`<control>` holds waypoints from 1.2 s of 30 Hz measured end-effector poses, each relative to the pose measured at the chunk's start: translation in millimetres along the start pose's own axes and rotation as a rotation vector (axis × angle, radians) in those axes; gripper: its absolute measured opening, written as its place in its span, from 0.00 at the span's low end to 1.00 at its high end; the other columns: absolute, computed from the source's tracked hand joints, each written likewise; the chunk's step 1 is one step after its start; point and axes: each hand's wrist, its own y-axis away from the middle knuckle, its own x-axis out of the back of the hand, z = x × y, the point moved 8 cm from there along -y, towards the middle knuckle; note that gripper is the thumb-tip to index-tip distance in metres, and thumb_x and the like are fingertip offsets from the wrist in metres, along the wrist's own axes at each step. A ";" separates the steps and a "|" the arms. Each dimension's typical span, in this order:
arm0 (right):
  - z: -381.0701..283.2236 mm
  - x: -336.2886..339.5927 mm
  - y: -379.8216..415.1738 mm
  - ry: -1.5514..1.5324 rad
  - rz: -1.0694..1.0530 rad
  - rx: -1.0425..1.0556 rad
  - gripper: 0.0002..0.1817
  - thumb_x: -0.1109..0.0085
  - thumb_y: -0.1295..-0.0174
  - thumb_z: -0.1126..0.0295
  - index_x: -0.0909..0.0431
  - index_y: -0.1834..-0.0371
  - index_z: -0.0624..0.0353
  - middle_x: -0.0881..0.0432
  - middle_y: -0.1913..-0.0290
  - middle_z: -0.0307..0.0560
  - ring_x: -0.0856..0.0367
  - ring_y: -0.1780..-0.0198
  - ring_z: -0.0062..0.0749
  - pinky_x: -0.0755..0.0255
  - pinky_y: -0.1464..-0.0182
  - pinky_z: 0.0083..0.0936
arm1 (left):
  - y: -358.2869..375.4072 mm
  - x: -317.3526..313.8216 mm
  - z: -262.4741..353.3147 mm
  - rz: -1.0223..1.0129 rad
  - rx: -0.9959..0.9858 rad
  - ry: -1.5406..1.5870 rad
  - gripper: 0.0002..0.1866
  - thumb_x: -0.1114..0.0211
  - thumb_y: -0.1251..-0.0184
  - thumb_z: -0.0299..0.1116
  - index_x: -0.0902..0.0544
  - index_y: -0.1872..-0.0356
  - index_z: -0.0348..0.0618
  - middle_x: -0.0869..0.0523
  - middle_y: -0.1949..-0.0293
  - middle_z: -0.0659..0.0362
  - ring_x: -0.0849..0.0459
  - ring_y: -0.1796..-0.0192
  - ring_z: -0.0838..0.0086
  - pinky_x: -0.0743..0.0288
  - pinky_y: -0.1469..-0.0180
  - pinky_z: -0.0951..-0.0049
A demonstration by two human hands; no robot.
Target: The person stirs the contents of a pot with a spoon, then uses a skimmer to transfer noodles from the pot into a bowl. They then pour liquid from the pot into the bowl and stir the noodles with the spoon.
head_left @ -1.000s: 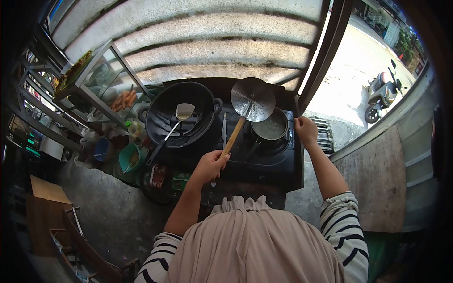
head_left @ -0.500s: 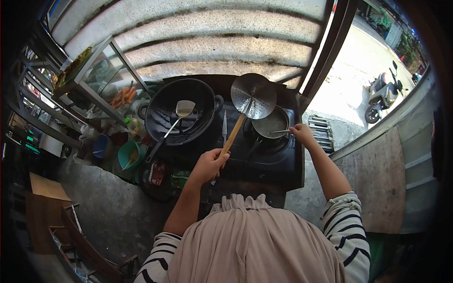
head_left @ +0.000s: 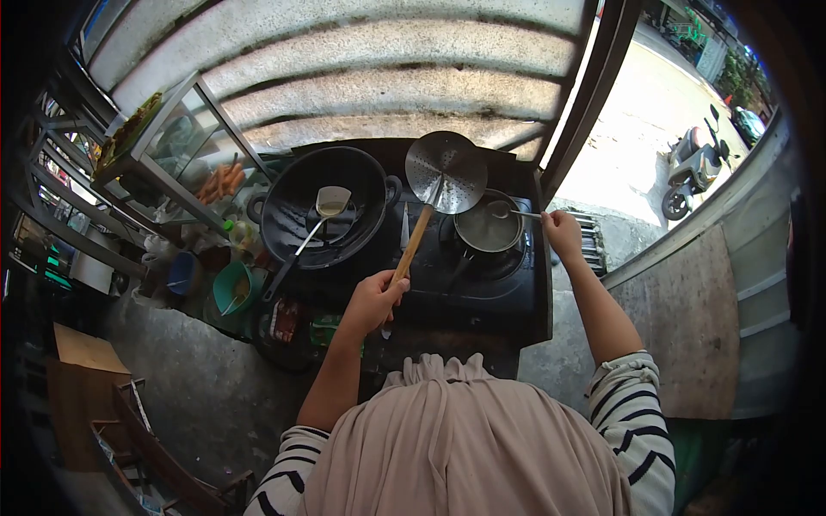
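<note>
My left hand [head_left: 376, 301] is closed round the wooden handle of a skimmer [head_left: 446, 172]. Its perforated metal disc is raised at the back of the black stove [head_left: 490, 314], beside and partly over the rim of a saucepan [head_left: 486, 234]. In my right hand [head_left: 564, 234] is the thin handle of a spoon [head_left: 501, 209], its bowl over the saucepan near the far rim. Greyish liquid shows in the saucepan, which sits on the right burner. To the left, a large black wok [head_left: 292, 224] holds a spatula [head_left: 332, 201] leaning inside it.
A knife [head_left: 404, 228] lies between wok and saucepan. Left of the wok stand a green bowl [head_left: 232, 286] with a utensil, a blue container [head_left: 182, 270] and a glass case [head_left: 185, 146] with orange food. A wooden chair [head_left: 159, 447] is at lower left. Outside, a scooter [head_left: 695, 172] is parked.
My right hand has risen slightly, lifting the spoon from lower in the saucepan to near its far rim. The skimmer has shifted a little left with my left hand.
</note>
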 end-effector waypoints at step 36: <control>10.6 -32.1 -1.5 -0.144 -0.532 -0.180 0.24 0.44 0.34 0.52 0.19 0.72 0.66 0.25 0.82 0.41 0.28 0.77 0.25 0.34 0.71 0.26 | -5.5 10.2 -8.0 0.041 -0.013 0.033 0.15 0.40 0.30 0.39 0.18 0.52 0.38 0.25 0.78 0.66 0.28 0.82 0.85 0.32 0.79 0.80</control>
